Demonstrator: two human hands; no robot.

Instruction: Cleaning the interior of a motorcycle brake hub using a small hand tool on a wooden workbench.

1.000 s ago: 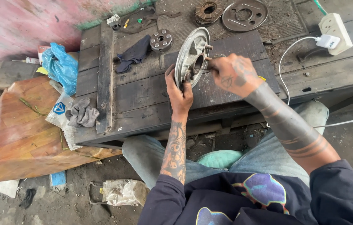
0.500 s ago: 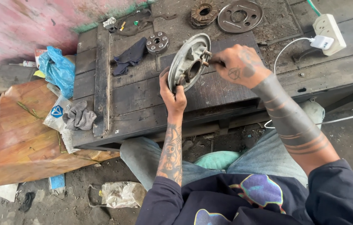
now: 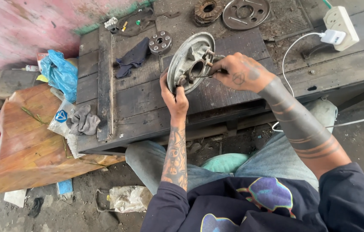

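A round grey metal brake plate [image 3: 181, 60] stands on its edge on the dark wooden workbench [image 3: 147, 103]. My left hand [image 3: 174, 96] grips its lower rim and holds it upright. My right hand [image 3: 240, 73] is closed on a thin metal tool [image 3: 203, 75] whose tip reaches into the plate's inner parts near the hub. Both forearms are bare and tattooed, and I sit with my knees under the bench edge.
On the bench lie a dark rag [image 3: 132, 60], a small round hub part [image 3: 160, 42], a rusty gear [image 3: 207, 10] and a flat metal disc [image 3: 245, 13]. A white power strip [image 3: 341, 19] sits at far right. A blue bag [image 3: 62, 73] and grey cloth [image 3: 83, 121] lie left.
The plate and both hands have stayed together on the bench. My right hand has shifted slightly on the plate's inner side with the tool.
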